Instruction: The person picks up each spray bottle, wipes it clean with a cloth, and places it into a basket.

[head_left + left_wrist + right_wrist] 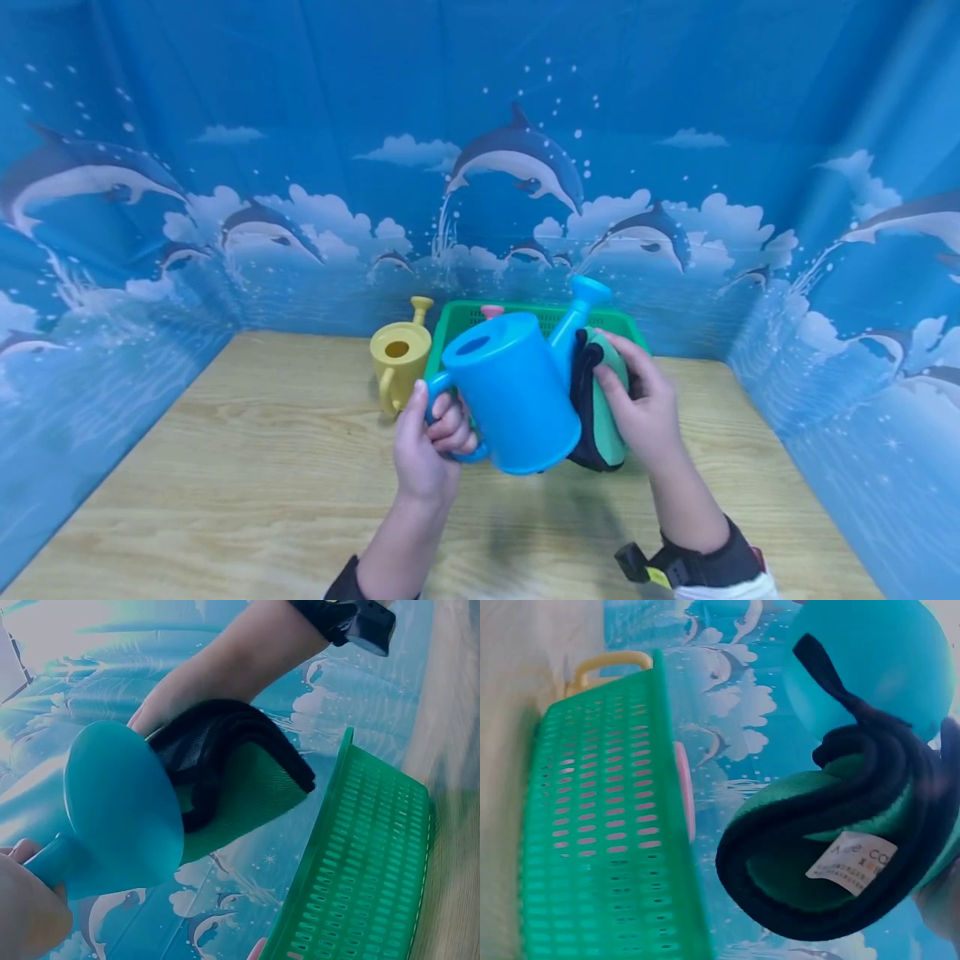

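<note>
A blue watering can (510,400) hangs tilted over the table, its spout up and to the right. My left hand (435,442) grips its handle, with fingers curled round it. My right hand (645,400) holds a folded green cloth with black edging (611,400), thumb and fingers on its outer side. In the head view the cloth overlaps the can's right side, just below the spout. The right wrist view shows the rolled end of the cloth (780,915), with a white printed label (851,862) inside and a black strap (817,664) sticking out.
Behind the can, a green perforated basket (633,327) stands at the back of the table (247,467); something pink (492,312) shows inside it. A yellow watering can (401,367) stands left of the basket. Blue dolphin-printed sheeting (337,125) encloses the back and sides.
</note>
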A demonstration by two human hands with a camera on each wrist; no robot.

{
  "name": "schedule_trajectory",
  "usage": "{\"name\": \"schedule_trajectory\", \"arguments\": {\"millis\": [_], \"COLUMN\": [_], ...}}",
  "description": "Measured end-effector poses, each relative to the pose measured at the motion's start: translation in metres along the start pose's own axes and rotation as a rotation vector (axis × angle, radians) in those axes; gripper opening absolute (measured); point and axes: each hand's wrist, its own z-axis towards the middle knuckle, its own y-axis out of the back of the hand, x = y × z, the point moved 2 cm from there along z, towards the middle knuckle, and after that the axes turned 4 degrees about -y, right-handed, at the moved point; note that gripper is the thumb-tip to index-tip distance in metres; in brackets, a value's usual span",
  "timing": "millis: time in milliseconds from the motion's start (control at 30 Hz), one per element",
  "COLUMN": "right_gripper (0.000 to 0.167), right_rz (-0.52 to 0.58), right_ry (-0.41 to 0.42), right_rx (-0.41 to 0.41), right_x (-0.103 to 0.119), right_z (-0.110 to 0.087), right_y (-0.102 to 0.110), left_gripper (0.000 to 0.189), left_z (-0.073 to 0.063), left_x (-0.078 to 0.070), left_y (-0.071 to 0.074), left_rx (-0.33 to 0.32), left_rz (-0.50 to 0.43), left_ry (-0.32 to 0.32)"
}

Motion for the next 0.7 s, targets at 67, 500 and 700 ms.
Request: {"name": "schedule_trajectory", "arguments": {"millis": [67,500,700], "right_gripper": [0.04,0.051,0.045], "right_rz": [0.047,-0.052,-0.088], "right_ry": [0.011,0.045,0.071], "right_rx": [0.038,0.133,0.15], "right_x": [-0.003,-0.01,-0.014], "right_z": [-0.004,-0.026,-0.034], "right_y": [-0.002,-0.004,0.0], "left_gripper": [0.045,0.045,0.044], "left_z": [0.0,0.0,0.001], "left_x": [0.0,-0.003,-0.004], "left_y": [0.001,0.003,0.002], "left_rx": [-0.018,-0.221,-0.23], "left_rz": [-0.008,0.029,0.046], "left_ry": [-0.003,0.047,0.03]}}
